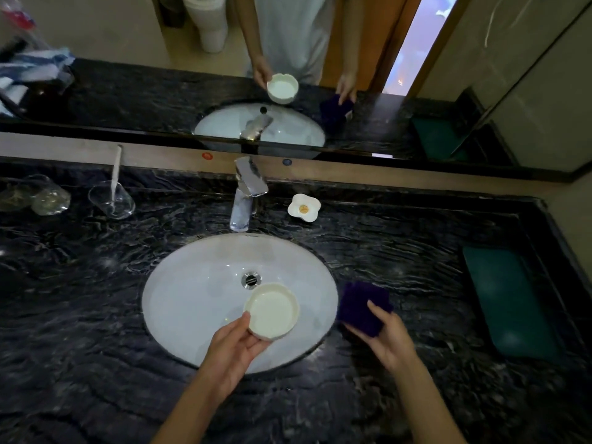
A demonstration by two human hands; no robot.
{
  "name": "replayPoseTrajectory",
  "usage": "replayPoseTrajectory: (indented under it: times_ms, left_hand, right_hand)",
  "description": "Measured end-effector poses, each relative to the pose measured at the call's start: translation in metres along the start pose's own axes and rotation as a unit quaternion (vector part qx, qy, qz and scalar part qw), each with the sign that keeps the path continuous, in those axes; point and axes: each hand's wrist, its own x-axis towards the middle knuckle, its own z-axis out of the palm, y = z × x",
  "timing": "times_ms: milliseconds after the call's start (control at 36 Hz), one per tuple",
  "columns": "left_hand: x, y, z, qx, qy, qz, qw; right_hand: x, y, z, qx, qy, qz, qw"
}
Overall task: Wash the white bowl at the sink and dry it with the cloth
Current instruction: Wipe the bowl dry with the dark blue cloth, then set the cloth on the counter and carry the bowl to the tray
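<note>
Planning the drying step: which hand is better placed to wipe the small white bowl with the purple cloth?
The right hand: it already grips the purple cloth beside the white oval sink. The left hand holds the small white bowl over the basin.

Glass tumbler — flower dish — green tray
</note>
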Motion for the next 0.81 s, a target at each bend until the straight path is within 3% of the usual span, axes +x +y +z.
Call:
replayPoseTrajectory:
  times_ms: [194,278,333,389,472,583,694,806]
  left_hand:
    - [0.014,-0.018,-0.006,0.006,0.022,-0.007,1.000]
    - [0.018,-0.024,-0.010,0.012,0.023,-0.013,1.000]
    - [0.019,-0.025,-0.013,0.014,0.020,-0.016,1.000]
    - [0.020,-0.025,-0.013,0.014,0.024,-0.019,0.999]
    - [0.023,-0.025,-0.012,0.018,0.027,-0.018,0.999]
    - [0.025,-0.023,-0.013,0.025,0.029,-0.022,0.999]
    - [0.027,-0.019,-0.019,0.023,0.033,-0.021,0.999]
    - [0.026,-0.014,-0.021,0.023,0.033,-0.020,0.999]
  right_hand:
    - [0.045,-0.087,-0.044,-0.109,0.119,-0.100,0.982]
    - [0.062,-0.113,-0.057,-0.193,0.169,-0.153,0.954]
    - [0.070,-0.124,-0.065,-0.340,0.199,-0.206,0.896]
    - [0.073,-0.130,-0.071,-0.500,0.192,-0.279,0.797]
    - [0.078,-0.126,-0.080,-0.633,0.083,-0.375,0.672]
    - [0.083,-0.105,-0.095,-0.746,-0.017,-0.303,0.593]
    - [0.085,-0.078,-0.123,-0.827,-0.016,-0.303,0.474]
    - [0.081,-0.064,-0.137,-0.863,-0.022,-0.268,0.428]
